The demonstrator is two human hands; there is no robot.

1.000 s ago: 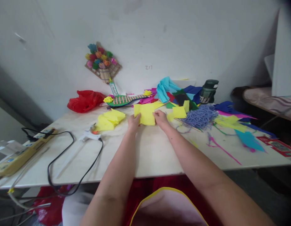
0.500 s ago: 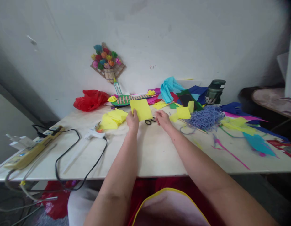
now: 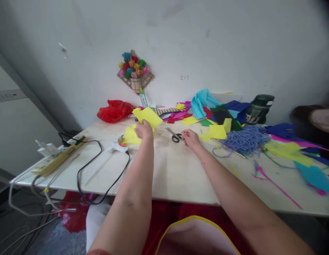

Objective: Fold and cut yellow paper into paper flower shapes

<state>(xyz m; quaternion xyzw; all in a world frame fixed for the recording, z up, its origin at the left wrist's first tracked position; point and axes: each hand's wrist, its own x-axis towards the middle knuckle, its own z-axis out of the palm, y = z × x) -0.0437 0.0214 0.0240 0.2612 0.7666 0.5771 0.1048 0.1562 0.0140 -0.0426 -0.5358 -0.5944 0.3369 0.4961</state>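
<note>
My left hand [image 3: 144,130] is closed on a sheet of yellow paper [image 3: 152,119], holding it tilted above more yellow paper [image 3: 130,135] that lies on the table. My right hand [image 3: 191,139] has its fingertips pinched together beside the black handles of a pair of scissors [image 3: 175,137]. Whether these fingers touch the handle or hold anything small I cannot tell. The scissors lie slightly open, with blades pointing away to the left. Behind the left hand's sheet, a green and pink woven piece [image 3: 166,111] with a yellow paper flower [image 3: 180,106] is partly covered.
A white glue gun [image 3: 114,146] with a trailing black cord and a yellow power strip [image 3: 56,161] are at left. On the right lie a tangle of blue-purple yarn [image 3: 243,141], yellow scraps [image 3: 217,131] and a dark bottle [image 3: 259,109]. A red plastic bag [image 3: 115,111] sits at the back.
My left hand has carried the yellow sheet leftward over the other yellow paper and tilted it. The scissors now show fully. My right hand stays pinched beside them. The view has turned slightly left.
</note>
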